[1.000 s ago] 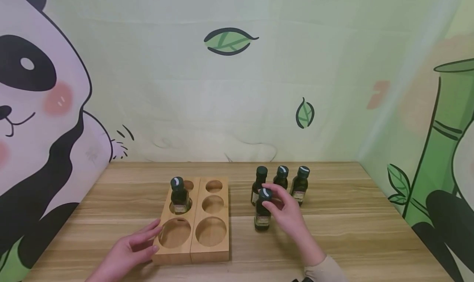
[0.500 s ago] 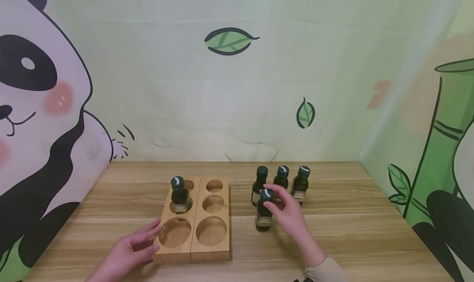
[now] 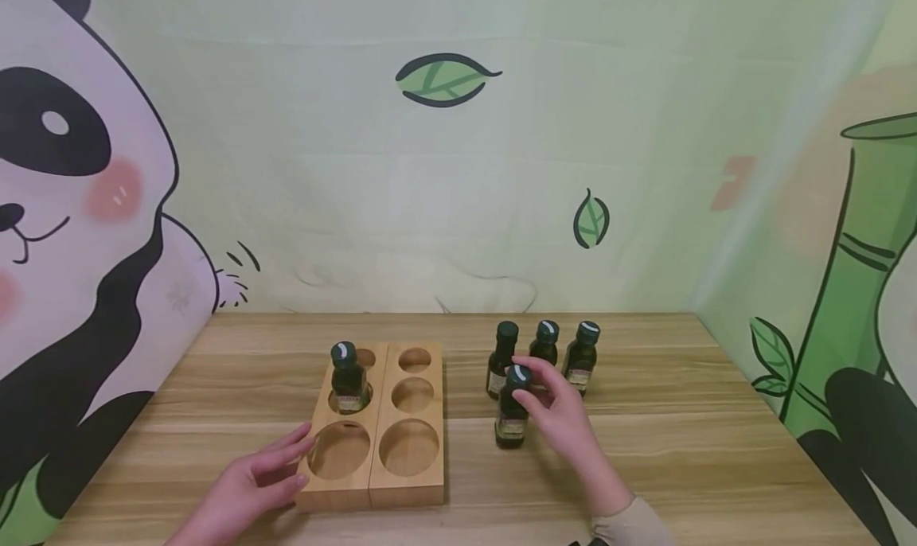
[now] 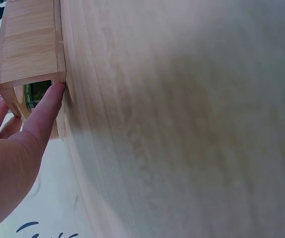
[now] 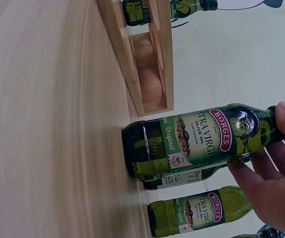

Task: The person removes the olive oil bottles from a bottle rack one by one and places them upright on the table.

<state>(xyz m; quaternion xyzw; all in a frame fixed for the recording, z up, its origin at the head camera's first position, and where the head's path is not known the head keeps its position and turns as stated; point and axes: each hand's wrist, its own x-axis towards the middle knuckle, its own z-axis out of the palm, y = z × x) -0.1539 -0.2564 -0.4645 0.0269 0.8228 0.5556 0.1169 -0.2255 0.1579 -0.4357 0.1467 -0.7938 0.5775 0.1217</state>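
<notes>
A wooden holder with six round holes lies on the table; one dark green oil bottle stands in the middle hole of its left row. My left hand rests with straight fingers against the holder's front left corner, its fingertips touching the holder's side. My right hand pinches the neck and cap of a front bottle, whose base is on the table right of the holder. In the right wrist view that bottle shows its green label.
Three more bottles stand in a row just behind the held one, close to my right fingers. The wooden table ends at a painted backdrop at the back and on both sides.
My right hand and the front bottle have shifted very slightly to the right. The left hand and the holder have not moved.
</notes>
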